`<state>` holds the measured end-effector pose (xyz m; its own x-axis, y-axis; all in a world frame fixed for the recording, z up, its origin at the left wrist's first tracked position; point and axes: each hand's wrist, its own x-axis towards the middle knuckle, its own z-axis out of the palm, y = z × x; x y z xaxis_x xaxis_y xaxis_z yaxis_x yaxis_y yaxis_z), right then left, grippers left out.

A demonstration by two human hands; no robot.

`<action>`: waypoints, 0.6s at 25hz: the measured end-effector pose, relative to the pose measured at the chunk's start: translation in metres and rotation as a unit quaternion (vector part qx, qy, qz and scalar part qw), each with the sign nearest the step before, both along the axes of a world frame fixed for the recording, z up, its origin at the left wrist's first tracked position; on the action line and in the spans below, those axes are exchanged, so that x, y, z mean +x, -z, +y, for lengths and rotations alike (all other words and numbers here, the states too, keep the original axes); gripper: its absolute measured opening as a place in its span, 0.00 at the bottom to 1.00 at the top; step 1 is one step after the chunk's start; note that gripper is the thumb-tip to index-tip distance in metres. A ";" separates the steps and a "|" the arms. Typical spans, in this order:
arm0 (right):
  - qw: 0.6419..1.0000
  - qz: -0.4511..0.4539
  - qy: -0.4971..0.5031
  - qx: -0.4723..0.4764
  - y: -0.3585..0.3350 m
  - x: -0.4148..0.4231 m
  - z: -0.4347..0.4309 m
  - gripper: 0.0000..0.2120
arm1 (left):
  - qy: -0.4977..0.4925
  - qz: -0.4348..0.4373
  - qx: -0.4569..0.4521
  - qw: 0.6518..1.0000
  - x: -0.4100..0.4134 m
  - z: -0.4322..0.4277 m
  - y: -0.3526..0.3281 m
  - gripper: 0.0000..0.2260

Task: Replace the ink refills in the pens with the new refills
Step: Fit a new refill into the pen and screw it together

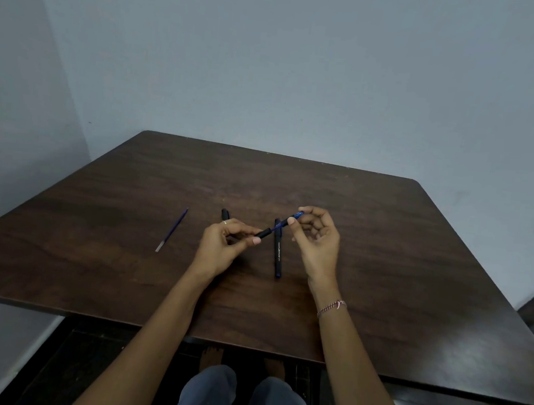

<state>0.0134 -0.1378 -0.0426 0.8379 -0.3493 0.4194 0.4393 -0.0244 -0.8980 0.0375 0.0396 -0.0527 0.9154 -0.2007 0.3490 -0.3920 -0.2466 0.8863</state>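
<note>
L hand (pixel 223 247) grips a black plastic pen barrel (pixel 264 233) over the dark brown wooden table (pixel 384 245), R hand (pixel 318 242) pinches the blue see-through tip piece (pixel 295 219), w/ a printed black pen (pixel 278 255) lying below them and a loose thin blue refill (pixel 171 231) well off to the left.

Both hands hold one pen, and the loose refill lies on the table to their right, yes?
No. The head view shows the refill on the table to their left; the left hand and right hand do hold one pen.
</note>
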 end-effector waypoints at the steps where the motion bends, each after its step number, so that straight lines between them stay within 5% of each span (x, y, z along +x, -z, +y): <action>1: 1.000 0.004 -0.004 -0.008 0.001 0.000 0.001 0.11 | 0.002 0.002 -0.002 1.000 0.000 0.000 0.000 0.10; 15: 0.994 0.070 -0.087 -0.009 0.001 -0.002 0.003 0.05 | 0.025 -0.007 -0.011 1.000 -0.002 0.001 -0.002 0.11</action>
<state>0.0109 -0.1351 -0.0432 0.9354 -0.1877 0.2996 0.3095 0.0252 -0.9506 0.0355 0.0404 -0.0506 0.8990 -0.2389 0.3669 -0.4162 -0.2064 0.8855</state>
